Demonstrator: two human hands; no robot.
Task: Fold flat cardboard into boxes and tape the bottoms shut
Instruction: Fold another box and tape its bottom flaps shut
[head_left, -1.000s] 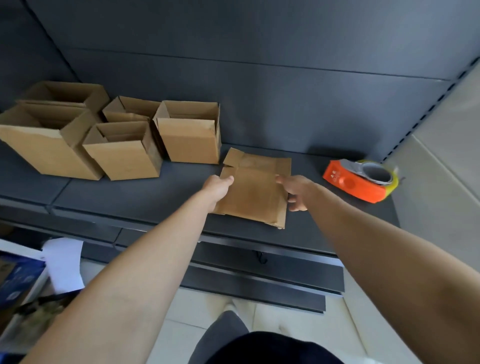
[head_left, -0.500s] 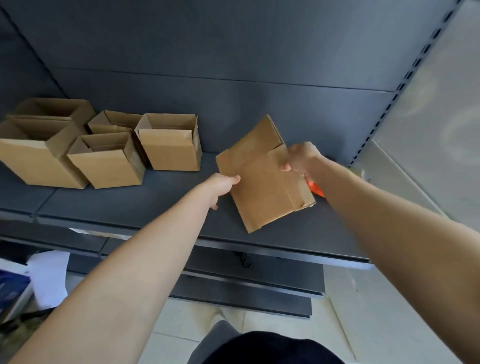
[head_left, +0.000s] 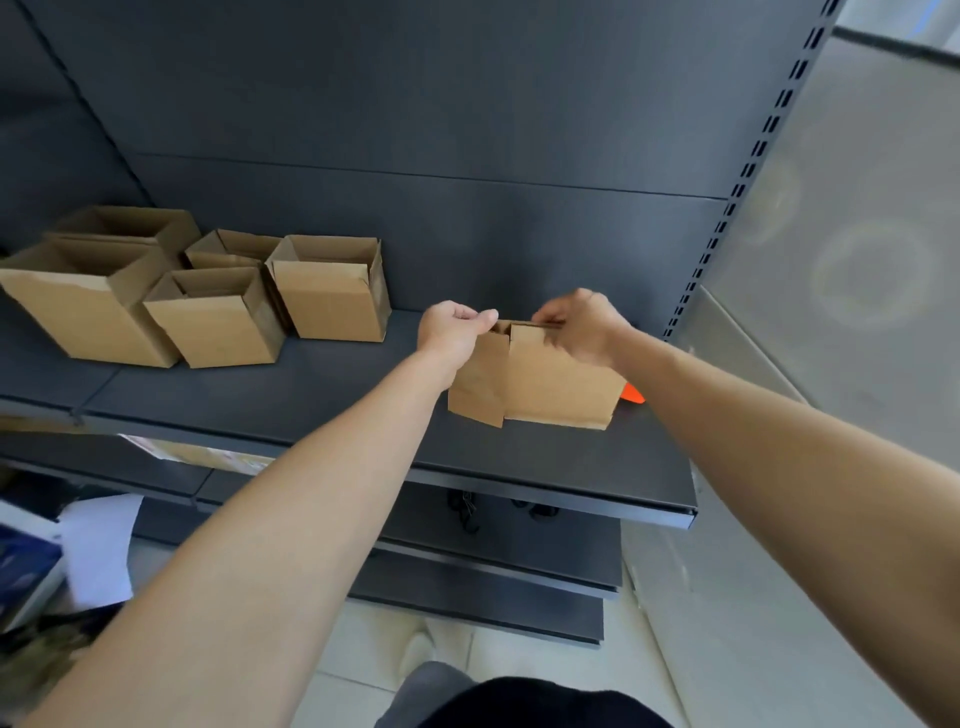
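**Q:** What is held, and how?

**A:** A flattened brown cardboard blank (head_left: 545, 384) stands upright over the dark grey metal shelf (head_left: 311, 410). The left hand (head_left: 453, 335) pinches the top corner of the narrow outer panel between thumb and curled fingers. The right hand (head_left: 582, 327) curls its fingers over the top edge of the wide panel. Both hands are closed on the cardboard and hold nothing else.

**Q:** Why grip the top edge from opposite ends?

**A:** This is probably to work the two layers apart so that the flat sleeve opens into a tube. A small gap between the layers shows between the hands. The lower flaps hang free beneath the grip. Whether they touch the shelf cannot be told.

**Q:** What room surrounds the grip?

**A:** Below it and toward the person, bare shelf runs to the front lip (head_left: 571, 506). To the left, well apart, five open-topped brown cardboard boxes (head_left: 332, 296) stand clustered. Below and to the right, an orange tape dispenser (head_left: 632, 393) shows only as a tip behind the blank's lower corner. The slotted shelf upright (head_left: 748, 171) rises beyond it. The dark back panel (head_left: 467, 130) lies behind, so opening the blank toward the person looks the freer direction.
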